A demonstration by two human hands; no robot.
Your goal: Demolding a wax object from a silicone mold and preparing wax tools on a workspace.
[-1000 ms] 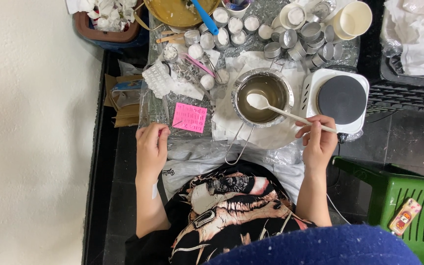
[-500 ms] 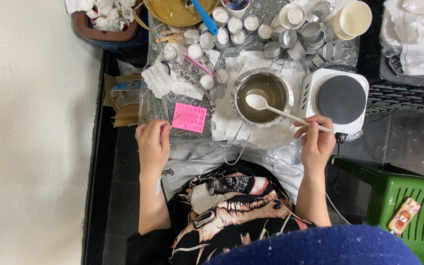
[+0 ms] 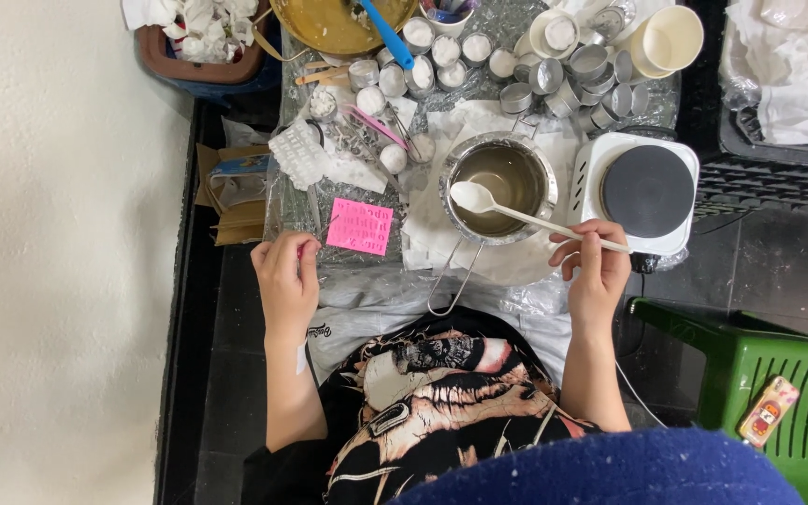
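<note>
White spoon [image 3: 516, 213]: handle end pinched by right hand [image 3: 596, 271] fingers, bowl held over metal pot [image 3: 497, 185]. Left hand [image 3: 284, 281]: loosely curled, nothing gripped, beside pink mould [image 3: 359, 226], left of pot.

Your right hand [image 3: 596, 271] covers the end of the white spoon [image 3: 526, 213] handle. Above your left hand [image 3: 284, 281], the pink mold [image 3: 359, 226] marks are too small to tell. Far above it, the yellow bowl [image 3: 334, 23] is cut off.

The saucepan [image 3: 498, 176] is shiny metal, the spoon [image 3: 526, 213] smooth white plastic, the hotplate [image 3: 647, 191] matt black on glossy white, and the mould [image 3: 359, 226] pink rubbery.
</note>
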